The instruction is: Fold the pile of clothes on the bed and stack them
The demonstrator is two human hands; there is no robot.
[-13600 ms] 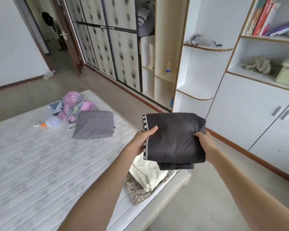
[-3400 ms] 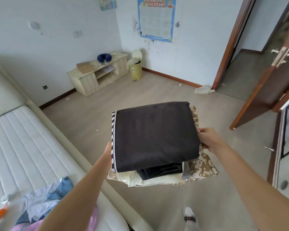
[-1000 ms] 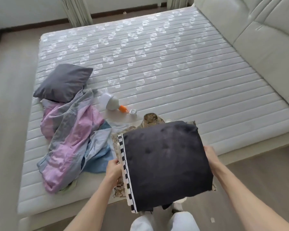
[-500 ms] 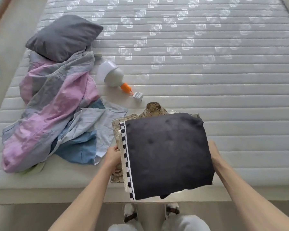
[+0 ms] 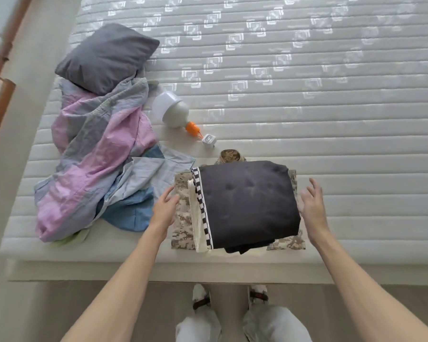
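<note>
Black cloth tops the stack of folded clothes (image 5: 247,206), which sits on the mattress (image 5: 307,119) close to its near edge, a little left of the middle of that edge. The black piece has a checkered black-and-white band (image 5: 203,211) running down its left side. Under it lies a cream piece (image 5: 195,225) that sticks out on the left and at the near end, and at the bottom a camouflage garment (image 5: 182,218) spreads wider than the rest, showing on both sides and at the far end.

The left hand (image 5: 164,209) is at the left side of the stack, fingers straight and loosely spread, their tips on the camouflage garment. The right hand (image 5: 311,208) is just beside the right side of the stack, fingers spread wide and holding nothing; whether it touches the black cloth cannot be told.

Toward the left edge of the mattress lies a heap of unfolded clothes (image 5: 92,169) in pink, grey and blue, its blue part reaching almost to the stack. A dark grey pillow (image 5: 106,56) rests on the far end of that heap. Between heap and stack, a little farther in, lie a white bulb lamp (image 5: 171,113) with an orange neck and a small white cube (image 5: 208,140) beside it.

At the near edge the person's legs and two shoes (image 5: 200,298) stand on the floor (image 5: 22,312).
</note>
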